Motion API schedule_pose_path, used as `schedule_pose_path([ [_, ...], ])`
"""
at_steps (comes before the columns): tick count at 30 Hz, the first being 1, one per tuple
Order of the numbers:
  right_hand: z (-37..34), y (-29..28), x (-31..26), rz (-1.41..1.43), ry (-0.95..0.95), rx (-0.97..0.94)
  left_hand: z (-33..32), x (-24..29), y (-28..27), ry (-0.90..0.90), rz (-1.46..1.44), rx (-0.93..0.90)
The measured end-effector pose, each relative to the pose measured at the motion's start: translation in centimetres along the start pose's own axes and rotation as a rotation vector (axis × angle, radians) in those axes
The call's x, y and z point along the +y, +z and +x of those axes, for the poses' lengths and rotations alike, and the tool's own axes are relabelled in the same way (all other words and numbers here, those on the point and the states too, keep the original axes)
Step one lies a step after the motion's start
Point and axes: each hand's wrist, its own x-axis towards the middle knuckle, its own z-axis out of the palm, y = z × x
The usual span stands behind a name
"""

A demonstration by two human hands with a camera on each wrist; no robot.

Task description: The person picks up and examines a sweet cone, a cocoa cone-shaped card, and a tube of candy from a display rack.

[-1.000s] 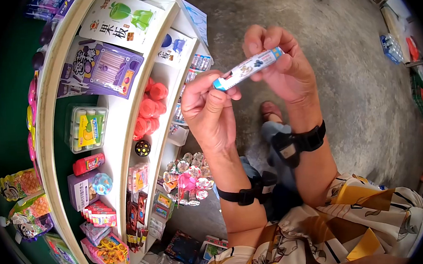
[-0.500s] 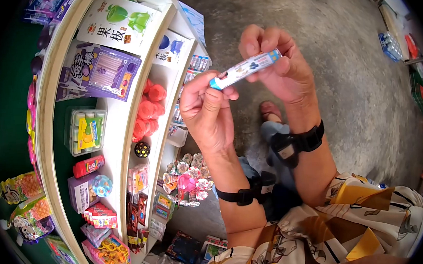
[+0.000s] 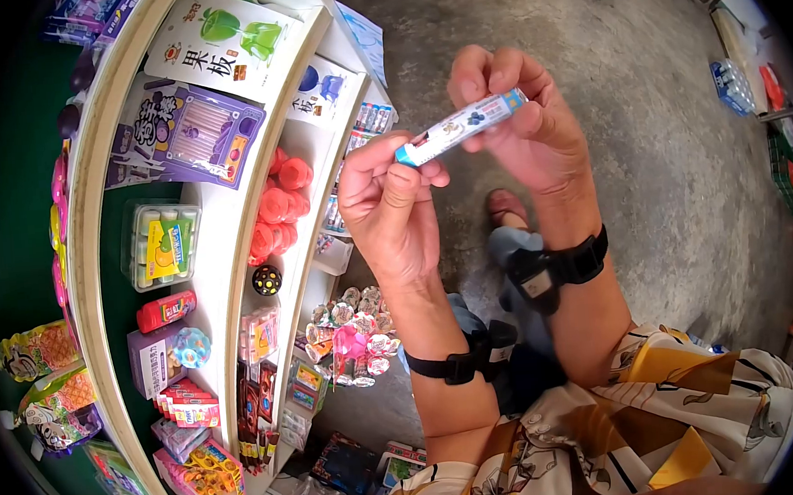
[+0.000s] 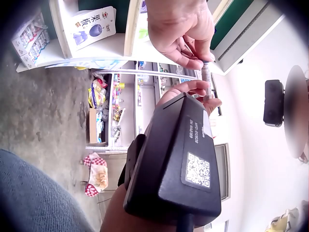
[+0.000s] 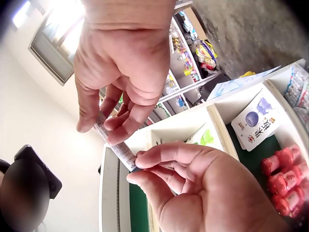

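Tube (image 3: 462, 130) shifted slightly; white packet (image 3: 222, 46) reads 果板.

The dark characters 果板 are printed on a white flat packet with green fruit (image 3: 209, 44), taken here as the landmark. The same two characters are borne by a white flat packet with bluish-purple fruit (image 3: 323, 89), set near the landmark and legible in both wrist views. Large stylised characters are shown on a purple rectangular packet (image 3: 193, 131) just beside the landmark, but cannot be read with certainty. Well apart from the landmark, a square black-and-white QR code (image 4: 198, 170) is carried by a black box-shaped wrist unit (image 4: 169, 164); the small pale lettering next to it cannot be read surely. On a slim white tube with light-blue ends (image 3: 462, 127), held apart from the landmark, the fine print is illegible.
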Motion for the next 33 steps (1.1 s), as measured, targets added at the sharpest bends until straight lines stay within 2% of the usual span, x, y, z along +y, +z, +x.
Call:
schedule_pose_path([
  [4, -0.06, 0.01, 0.04, -0.002, 0.002, 0.012, 0.09, -0.18, 0.37, 0.027, -0.039, 0.095],
  [31, -0.11, -0.17, 0.08, -0.008, 0.018, 0.011, 0.0, -0.29, 0.14, 0.05, -0.065, 0.103],
  [33, -0.09, -0.11, 0.09, -0.002, 0.017, 0.009, -0.07, -0.13, -0.2, 0.028, -0.037, 0.028],
])
